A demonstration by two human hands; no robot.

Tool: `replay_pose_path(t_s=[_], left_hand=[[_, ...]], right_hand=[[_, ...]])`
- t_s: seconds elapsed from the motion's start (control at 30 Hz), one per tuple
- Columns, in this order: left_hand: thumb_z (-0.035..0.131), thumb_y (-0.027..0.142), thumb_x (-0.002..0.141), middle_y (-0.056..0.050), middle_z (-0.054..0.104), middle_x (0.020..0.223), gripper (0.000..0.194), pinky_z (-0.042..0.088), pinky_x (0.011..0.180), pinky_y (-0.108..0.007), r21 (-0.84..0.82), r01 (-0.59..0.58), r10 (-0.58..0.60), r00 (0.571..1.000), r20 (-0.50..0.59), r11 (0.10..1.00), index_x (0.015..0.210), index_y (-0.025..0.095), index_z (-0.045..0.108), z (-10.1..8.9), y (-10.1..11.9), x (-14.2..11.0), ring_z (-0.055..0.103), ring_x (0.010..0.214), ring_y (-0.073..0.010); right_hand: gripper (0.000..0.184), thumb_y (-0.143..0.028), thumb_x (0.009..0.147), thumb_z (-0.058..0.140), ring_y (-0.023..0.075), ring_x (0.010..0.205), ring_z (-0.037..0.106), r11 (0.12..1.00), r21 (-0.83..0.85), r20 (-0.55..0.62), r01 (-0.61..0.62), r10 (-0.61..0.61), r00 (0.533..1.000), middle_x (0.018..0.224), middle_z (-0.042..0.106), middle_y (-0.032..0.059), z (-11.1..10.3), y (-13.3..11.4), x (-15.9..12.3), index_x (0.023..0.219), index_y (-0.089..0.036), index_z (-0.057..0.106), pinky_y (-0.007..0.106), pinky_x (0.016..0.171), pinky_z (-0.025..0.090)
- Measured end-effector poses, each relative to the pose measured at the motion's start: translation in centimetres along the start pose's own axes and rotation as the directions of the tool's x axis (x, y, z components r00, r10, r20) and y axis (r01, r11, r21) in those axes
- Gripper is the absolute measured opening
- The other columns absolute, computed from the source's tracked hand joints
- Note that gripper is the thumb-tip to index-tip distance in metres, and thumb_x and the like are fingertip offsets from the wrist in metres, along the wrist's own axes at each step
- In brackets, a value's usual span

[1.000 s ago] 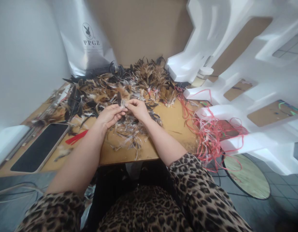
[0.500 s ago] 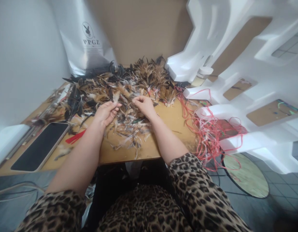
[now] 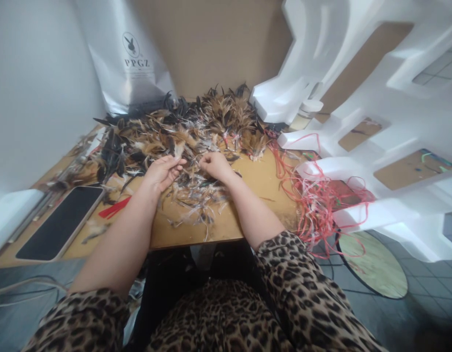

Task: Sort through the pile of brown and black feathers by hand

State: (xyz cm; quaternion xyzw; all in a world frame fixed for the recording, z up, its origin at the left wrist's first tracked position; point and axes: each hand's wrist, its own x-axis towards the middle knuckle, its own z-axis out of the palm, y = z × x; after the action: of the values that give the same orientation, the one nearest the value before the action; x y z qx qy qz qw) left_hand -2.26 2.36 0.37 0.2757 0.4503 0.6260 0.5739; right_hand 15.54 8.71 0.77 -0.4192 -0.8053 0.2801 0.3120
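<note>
We seem to be plucking at a feather (image 3: 179, 148) pinched in our left hand (image 3: 161, 172); our right hand (image 3: 217, 166) is pinched closed, contents unclear, and another pluck calls for steadiness.

Small tan feather tuft (image 3: 179, 148), tips up in the left hand (image 3: 162, 173), feathers (image 3: 147, 139) (brown, black) heaped behind

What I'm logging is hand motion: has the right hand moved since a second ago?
Yes: judged against the motionless phone, the right hand has shifted slightly to the right, away from the left hand.
</note>
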Motion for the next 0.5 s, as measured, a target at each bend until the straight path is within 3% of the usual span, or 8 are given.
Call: replay_pose_path(t_s=[0.1, 0.17, 0.33, 0.43, 0.5], left_hand=[[0.063, 0.007, 0.074, -0.005, 0.069, 0.069, 0.015, 0.041, 0.040, -0.009, -0.004, -0.003, 0.003, 1.000, 0.005, 1.000, 0.065, 0.011, 0.053, 0.0, -0.1, 0.0, 0.057, 0.047, -0.0035], [0.062, 0.007, 0.075, -0.005, 0.069, 0.069, 0.015, 0.041, 0.041, -0.009, -0.011, -0.001, 0.001, 1.000, 0.010, 1.000, 0.065, 0.011, 0.053, 0.1, 0.0, 0.0, 0.057, 0.047, -0.0035], [0.065, 0.008, 0.074, -0.005, 0.070, 0.075, 0.017, 0.043, 0.043, -0.009, -0.054, -0.006, 0.008, 1.000, 0.026, 0.999, 0.064, 0.012, 0.052, 0.4, 0.2, -0.3, 0.060, 0.052, -0.0041], [0.065, 0.007, 0.074, -0.006, 0.071, 0.081, 0.017, 0.045, 0.045, -0.010, -0.087, -0.033, 0.038, 0.998, 0.053, 0.996, 0.065, 0.012, 0.052, 0.6, 0.3, -0.5, 0.062, 0.056, -0.0053], [0.064, 0.007, 0.075, -0.006, 0.071, 0.081, 0.013, 0.046, 0.045, -0.010, -0.101, -0.050, 0.057, 0.996, 0.064, 0.994, 0.067, 0.012, 0.054, 0.6, 0.4, -0.6, 0.062, 0.057, -0.0054]], right_hand=[[0.017, -0.026, 0.073, 0.056, 0.0104, 0.065, 0.053, 0.987, 0.154, -0.286, 0.045, 0.001, 0.958, 0.068, 0.064, 0.0009, -0.6, 0.1, 0.4, 0.070, -0.013, 0.067, 0.022, 0.066, 0.040], [0.021, -0.031, 0.074, 0.057, 0.0097, 0.064, 0.052, 0.945, 0.323, -0.382, 0.052, 0.080, 0.921, 0.068, 0.063, 0.0005, -0.8, 0.1, 0.8, 0.073, -0.013, 0.067, 0.022, 0.065, 0.040], [0.028, -0.040, 0.070, 0.062, 0.0054, 0.052, 0.041, 0.732, 0.676, -0.219, -0.082, 0.306, 0.926, 0.057, 0.052, -0.0041, 0.2, -0.5, 0.7, 0.076, -0.012, 0.064, 0.019, 0.055, 0.035], [0.028, -0.040, 0.069, 0.064, 0.0046, 0.048, 0.037, 0.669, 0.732, -0.124, -0.127, 0.314, 0.941, 0.053, 0.049, -0.0057, 1.1, -1.2, 0.2, 0.076, -0.012, 0.064, 0.019, 0.051, 0.033], [0.026, -0.037, 0.069, 0.064, 0.0046, 0.049, 0.039, 0.687, 0.717, -0.104, -0.118, 0.273, 0.957, 0.054, 0.051, -0.0056, 1.5, -1.6, -0.1, 0.076, -0.012, 0.064, 0.019, 0.052, 0.034]])
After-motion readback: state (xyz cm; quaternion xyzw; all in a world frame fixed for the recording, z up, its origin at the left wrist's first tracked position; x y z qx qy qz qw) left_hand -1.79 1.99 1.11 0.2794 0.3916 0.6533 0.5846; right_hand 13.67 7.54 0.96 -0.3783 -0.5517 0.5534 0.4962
